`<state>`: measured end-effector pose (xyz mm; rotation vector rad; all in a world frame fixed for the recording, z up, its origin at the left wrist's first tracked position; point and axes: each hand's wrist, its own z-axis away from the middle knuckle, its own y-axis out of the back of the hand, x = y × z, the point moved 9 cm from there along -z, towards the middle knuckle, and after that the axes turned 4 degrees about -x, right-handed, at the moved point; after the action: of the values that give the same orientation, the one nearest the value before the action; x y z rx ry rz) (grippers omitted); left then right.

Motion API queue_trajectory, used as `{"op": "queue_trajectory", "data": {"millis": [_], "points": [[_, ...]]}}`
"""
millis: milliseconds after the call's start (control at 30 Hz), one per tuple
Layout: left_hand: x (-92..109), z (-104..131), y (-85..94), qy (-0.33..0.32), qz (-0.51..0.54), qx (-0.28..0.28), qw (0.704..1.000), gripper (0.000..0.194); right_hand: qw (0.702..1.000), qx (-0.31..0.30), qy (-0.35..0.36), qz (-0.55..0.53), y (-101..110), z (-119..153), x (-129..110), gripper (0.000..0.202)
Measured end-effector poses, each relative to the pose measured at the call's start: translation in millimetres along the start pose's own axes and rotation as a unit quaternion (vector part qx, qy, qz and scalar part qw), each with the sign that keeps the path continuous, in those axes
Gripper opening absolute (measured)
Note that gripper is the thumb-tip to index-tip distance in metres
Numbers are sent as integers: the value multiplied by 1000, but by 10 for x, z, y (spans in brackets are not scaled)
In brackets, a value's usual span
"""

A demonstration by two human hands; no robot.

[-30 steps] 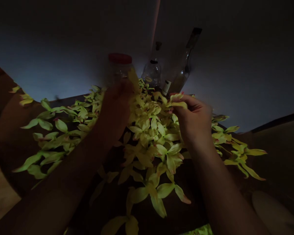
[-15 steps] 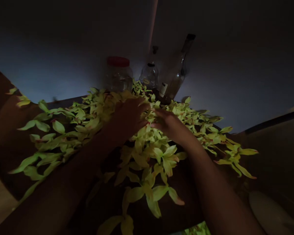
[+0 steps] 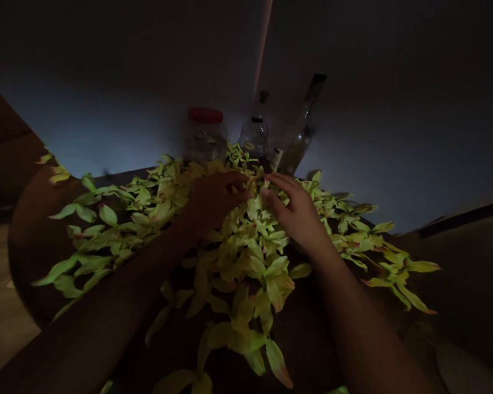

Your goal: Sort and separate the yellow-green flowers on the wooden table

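Note:
In the dim head view, a thick spread of yellow-green flowers (image 3: 267,241) with pinkish tips covers much of a dark round table (image 3: 33,246). My left hand (image 3: 217,197) is over the middle of the spread, with its fingers curved and a gap between thumb and forefinger. Facing it from the right, my right hand (image 3: 293,210) has its fingers stretched inward and the thumb apart. The fingertips of both hands come close together at the blossoms between them. No object shows clearly in either hand; the low light blurs what the fingertips touch.
Behind the flowers stand a clear jar (image 3: 207,142) with a red lid, a rounded glass bottle (image 3: 254,134) and a tall bottle (image 3: 299,145) leaning in view. Pale walls (image 3: 373,164) meet in a corner behind them. Some petals hang past the table's left edge.
The view has shifted slightly, so the jar and bottles sit lower. My right hand's thumb and fingers are spread wider, and my left fingers are more curved.

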<state>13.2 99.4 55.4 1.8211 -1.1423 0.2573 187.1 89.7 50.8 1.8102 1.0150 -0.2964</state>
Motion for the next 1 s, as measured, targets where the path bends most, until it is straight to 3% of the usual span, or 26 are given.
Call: {"op": "queue_trajectory", "data": {"millis": [133, 233, 367, 667, 800, 1000], "points": [[128, 22, 57, -33, 28, 26, 999, 29, 973, -13, -28, -227, -99, 8, -103, 32], [198, 44, 84, -56, 27, 42, 997, 31, 954, 25, -57, -294, -114, 7, -84, 26], [272, 72, 108, -85, -2, 65, 994, 27, 940, 59, -91, -324, -95, 15, -13, 21], [267, 77, 118, -93, 12, 82, 992, 21, 929, 13, -102, -356, -202, 63, -95, 15], [256, 78, 99, -70, 1, 74, 995, 15, 921, 22, -127, -368, -216, 83, -78, 13], [182, 39, 57, -14, 42, 47, 998, 18, 924, 29, -135, -357, -199, 105, -55, 30]]}}
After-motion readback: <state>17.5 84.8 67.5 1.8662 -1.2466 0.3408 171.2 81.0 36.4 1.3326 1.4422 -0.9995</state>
